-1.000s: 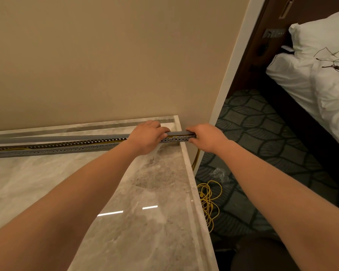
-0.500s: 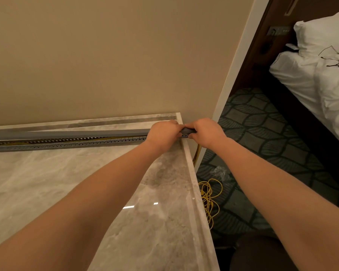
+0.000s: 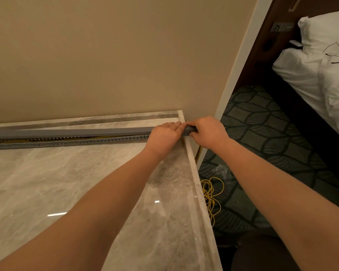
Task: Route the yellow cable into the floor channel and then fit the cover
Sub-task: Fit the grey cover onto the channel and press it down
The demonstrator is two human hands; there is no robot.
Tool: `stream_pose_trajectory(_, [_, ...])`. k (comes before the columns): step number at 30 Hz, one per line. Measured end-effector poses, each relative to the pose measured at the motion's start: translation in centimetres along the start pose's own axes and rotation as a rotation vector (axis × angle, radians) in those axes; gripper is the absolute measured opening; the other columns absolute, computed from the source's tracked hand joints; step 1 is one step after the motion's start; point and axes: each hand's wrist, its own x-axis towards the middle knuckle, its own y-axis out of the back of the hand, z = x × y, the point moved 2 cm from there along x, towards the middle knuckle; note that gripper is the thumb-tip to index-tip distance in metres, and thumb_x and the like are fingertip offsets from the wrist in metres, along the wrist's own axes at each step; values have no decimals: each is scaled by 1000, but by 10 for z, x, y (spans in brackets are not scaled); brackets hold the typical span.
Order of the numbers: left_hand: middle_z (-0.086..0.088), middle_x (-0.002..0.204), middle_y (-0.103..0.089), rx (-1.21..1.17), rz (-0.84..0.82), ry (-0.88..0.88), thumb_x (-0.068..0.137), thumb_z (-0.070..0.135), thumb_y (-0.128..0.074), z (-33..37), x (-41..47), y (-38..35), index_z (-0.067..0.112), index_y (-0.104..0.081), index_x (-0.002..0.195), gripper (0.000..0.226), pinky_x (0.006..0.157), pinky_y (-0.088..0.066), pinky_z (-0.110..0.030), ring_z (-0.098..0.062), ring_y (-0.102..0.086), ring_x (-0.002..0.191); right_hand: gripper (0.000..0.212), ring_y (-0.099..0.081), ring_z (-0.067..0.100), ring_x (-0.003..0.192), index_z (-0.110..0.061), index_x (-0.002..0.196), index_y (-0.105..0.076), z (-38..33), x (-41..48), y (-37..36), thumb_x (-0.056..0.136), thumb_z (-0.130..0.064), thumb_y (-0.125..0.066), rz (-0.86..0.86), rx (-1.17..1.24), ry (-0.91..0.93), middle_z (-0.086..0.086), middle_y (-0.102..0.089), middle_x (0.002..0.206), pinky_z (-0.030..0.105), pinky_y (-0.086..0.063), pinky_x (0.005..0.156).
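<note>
Marble floor: grey channel runs left-right along wall; left hand, right hand clamp cover at right end.

Left hand: palm down, fingers curled forward, knuckles up.
Right hand: closed in a grip, almost touching the left.
Forearms: both bare, outstretched, converging toward the hands.

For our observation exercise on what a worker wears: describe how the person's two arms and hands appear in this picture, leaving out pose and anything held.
Both forearms are bare to the lower edge of the picture, with no sleeve in view. The left hand and the right hand wear no gloves. No watch, bracelet or strap shows at either wrist, and no ring shows on the fingers in view. No markings or tape appear on either arm.
</note>
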Motion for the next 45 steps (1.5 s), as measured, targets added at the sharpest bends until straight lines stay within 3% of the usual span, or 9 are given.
stream_pose_trajectory(4, [-5,151,-39,-40,-74,34,95,10,-50,-2,2,-7,17,-25,151,61,97,-45,-34,-24,-47,132,23,-61,23,80,-21,98,-68,-5,19,8,75,-22,-66,-165,-3,-63,3,-67,89,31,-47,60])
stream_pose_trajectory(8, [-3,151,-40,-74,-105,44,95,11,-50,-5,1,-10,19,-26,151,61,96,-46,-34,-22,-47,132,33,-57,23,81,-17,102,-61,-15,38,3,72,-18,-76,-344,-114,-73,6,-64,98,33,-47,65])
stream_pose_trajectory(12, [-6,100,-72,-121,-47,61,83,10,-65,-11,5,3,15,-60,122,39,53,-48,-31,-26,-69,79,51,-58,24,84,-14,108,-60,-17,50,5,65,-23,-86,-491,-159,-69,5,-62,97,34,-50,72])
stream_pose_trajectory(16, [-6,73,-67,-80,-99,68,78,7,-67,-11,4,6,8,-61,103,25,44,-34,-29,-27,-62,56,48,-61,27,91,-11,114,-60,-13,46,-11,72,-21,-82,-510,-130,-107,7,-60,97,36,-52,79])
stream_pose_trajectory(20, [-6,58,-63,-68,2,27,64,3,-76,-10,1,10,7,-68,87,25,37,-35,-24,-25,-58,43,37,-57,24,79,-10,106,-64,-13,44,-15,74,-19,-80,-473,-106,-129,5,-57,86,33,-48,69])
stream_pose_trajectory(26, [-3,66,-69,-63,130,13,67,9,-79,-10,-4,3,9,-72,97,31,38,-40,-24,-22,-63,50,11,-53,24,71,-7,94,-64,-11,41,-20,83,-10,-64,-356,-153,-94,2,-45,64,32,-45,64])
stream_pose_trajectory(37, [-8,100,-76,-210,301,41,85,10,-69,-11,-8,-13,8,-72,109,24,54,-55,-31,-26,-73,77,6,-53,26,72,-11,85,-58,-9,40,-22,83,-8,-62,-273,-197,-59,8,-54,79,32,-44,63])
stream_pose_trajectory(42, [-4,101,-76,-208,372,-21,77,4,-73,-9,-6,-14,9,-75,92,16,51,-53,-27,-23,-72,71,11,-57,29,76,-15,78,-52,-7,36,-24,82,-6,-59,-230,-141,-54,12,-61,84,34,-46,64])
stream_pose_trajectory(45, [-5,103,-75,-215,298,-13,82,7,-70,-9,-5,-12,9,-74,97,16,53,-55,-30,-24,-72,75,8,-63,32,84,-9,90,-62,-7,33,-23,83,-6,-59,-220,-141,-70,15,-65,92,35,-47,65])
